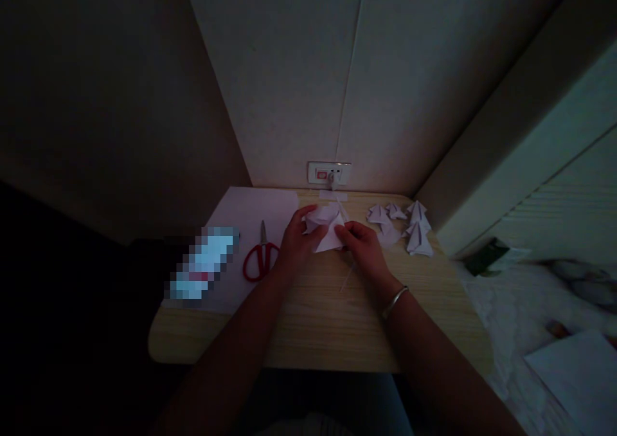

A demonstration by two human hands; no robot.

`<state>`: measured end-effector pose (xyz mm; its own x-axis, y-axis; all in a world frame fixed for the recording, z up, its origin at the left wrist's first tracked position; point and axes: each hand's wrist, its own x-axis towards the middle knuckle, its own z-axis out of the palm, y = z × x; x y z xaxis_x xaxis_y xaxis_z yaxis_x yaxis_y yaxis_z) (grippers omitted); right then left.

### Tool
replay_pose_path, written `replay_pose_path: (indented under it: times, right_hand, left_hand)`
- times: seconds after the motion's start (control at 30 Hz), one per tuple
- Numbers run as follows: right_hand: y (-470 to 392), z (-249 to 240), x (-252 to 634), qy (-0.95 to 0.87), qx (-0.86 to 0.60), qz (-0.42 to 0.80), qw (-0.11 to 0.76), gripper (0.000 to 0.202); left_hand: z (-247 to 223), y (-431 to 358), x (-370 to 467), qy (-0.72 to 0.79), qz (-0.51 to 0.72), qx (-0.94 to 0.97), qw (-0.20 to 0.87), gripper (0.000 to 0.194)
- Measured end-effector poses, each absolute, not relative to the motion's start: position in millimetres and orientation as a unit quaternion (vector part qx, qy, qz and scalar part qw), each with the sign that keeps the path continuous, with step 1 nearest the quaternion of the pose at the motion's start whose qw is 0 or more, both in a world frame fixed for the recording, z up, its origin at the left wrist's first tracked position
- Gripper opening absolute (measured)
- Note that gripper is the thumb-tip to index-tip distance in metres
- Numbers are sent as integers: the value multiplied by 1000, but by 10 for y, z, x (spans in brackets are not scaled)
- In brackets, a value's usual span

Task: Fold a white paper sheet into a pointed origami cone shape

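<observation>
On a small light wooden table (313,320) both of my hands hold a folded piece of white paper (330,230). My left hand (296,243) grips its left side, with the fingers curled over the top. My right hand (364,246), with a bangle at the wrist, pinches its right edge. The paper rests against the tabletop near the back wall. The scene is dim, so the folds are hard to make out.
Red-handled scissors (260,256) lie on a white sheet (250,214) to the left. Several folded paper shapes (409,227) sit at the back right. A wall socket (329,173) is behind the table. Bedding and another paper sheet (578,372) are at right.
</observation>
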<state>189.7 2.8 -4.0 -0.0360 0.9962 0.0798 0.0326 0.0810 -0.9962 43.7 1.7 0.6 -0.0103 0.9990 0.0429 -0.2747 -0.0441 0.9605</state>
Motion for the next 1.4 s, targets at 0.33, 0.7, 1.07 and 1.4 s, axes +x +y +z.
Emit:
replay_pose_path:
  times: [0.33, 0.7, 1.07, 1.4]
  right_hand:
    - [0, 28, 1887, -549, -463, 475, 509, 36]
    - [10, 10, 1852, -509, -450, 494, 543, 27]
    - [-34, -8, 1865, -560, -445, 487, 502, 24]
    - [-23, -48, 1862, -545, -452, 496, 502, 25]
  left_hand:
    - [34, 40, 390, 444, 557, 437, 549, 35]
    - [14, 53, 328, 421, 597, 430, 531, 36]
    - [90, 23, 356, 411, 537, 532, 509, 19]
    - [80, 10, 397, 436, 553, 505, 499, 18]
